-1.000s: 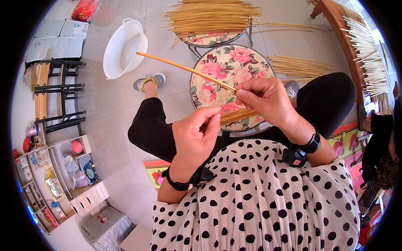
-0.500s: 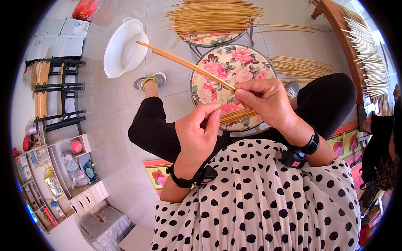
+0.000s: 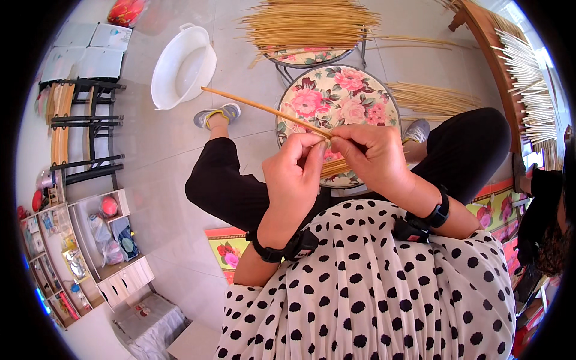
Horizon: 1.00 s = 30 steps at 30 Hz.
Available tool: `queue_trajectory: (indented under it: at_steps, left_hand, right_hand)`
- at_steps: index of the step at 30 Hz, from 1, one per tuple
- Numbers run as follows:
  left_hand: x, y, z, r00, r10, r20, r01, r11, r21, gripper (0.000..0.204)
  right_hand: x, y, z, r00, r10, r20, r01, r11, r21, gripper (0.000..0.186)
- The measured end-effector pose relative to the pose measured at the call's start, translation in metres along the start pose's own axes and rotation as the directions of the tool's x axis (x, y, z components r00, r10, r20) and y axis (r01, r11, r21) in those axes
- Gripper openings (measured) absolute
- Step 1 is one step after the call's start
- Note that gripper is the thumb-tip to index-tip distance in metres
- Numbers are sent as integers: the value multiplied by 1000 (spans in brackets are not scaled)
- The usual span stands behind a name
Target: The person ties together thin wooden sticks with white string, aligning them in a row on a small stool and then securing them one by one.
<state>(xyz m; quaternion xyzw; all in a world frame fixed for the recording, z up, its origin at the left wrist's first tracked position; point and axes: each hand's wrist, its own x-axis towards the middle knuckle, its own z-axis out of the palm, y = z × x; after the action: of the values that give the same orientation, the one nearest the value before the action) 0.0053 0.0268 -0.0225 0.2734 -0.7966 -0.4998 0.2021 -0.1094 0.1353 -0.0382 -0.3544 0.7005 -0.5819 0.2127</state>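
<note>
Above the near part of the flowered round stool (image 3: 336,90), both my hands meet fingertip to fingertip. My right hand (image 3: 373,153) is closed, its thumb and forefinger pinching the near end of thin yellow-brown sticks (image 3: 264,110). From there the sticks slant away to the far left, lying so close together that they look almost like one. Against that same end my left hand (image 3: 294,168) is pinched shut; what is between its fingertips is too small to make out. More sticks (image 3: 336,168) lie on the stool's near edge, partly hidden beneath my hands.
A thick pile of similar sticks (image 3: 312,27) covers a second stool behind. Loose sticks (image 3: 435,99) lie on the floor at right. A white plastic tub (image 3: 185,67) stands far left. Pale sticks (image 3: 522,66) rest by a wooden bench (image 3: 497,78); another person's dark clothing (image 3: 543,198) shows at right.
My left hand has moved up and right to meet the right hand at the sticks' near end. The right hand has shifted slightly left, and the two sticks now lie closer together.
</note>
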Motion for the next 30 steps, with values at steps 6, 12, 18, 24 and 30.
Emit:
queue_trajectory:
  at_steps: [6,12,18,24,30]
  left_hand:
    - [5,3,3,990,-114,84,125,982,-145,5]
    - [10,5,7,980,-175,91,194,941,-279,5]
    - [9,-1,11,980,-185,79,201,917,-343,3]
    - [10,0,10,971,-230,67,239,950,-201,8]
    - [15,31,-25,897,441,-25,-336,717,611,11]
  right_hand:
    - [4,4,-3,967,-249,-51,226,934,-275,14]
    - [6,7,-3,933,-349,-87,297,885,-359,15]
    - [-1,8,-1,941,-339,-14,303,858,-415,18]
    - [5,19,2,910,-413,35,380,799,-466,24]
    - [25,22,-9,854,-509,104,480,696,-534,24]
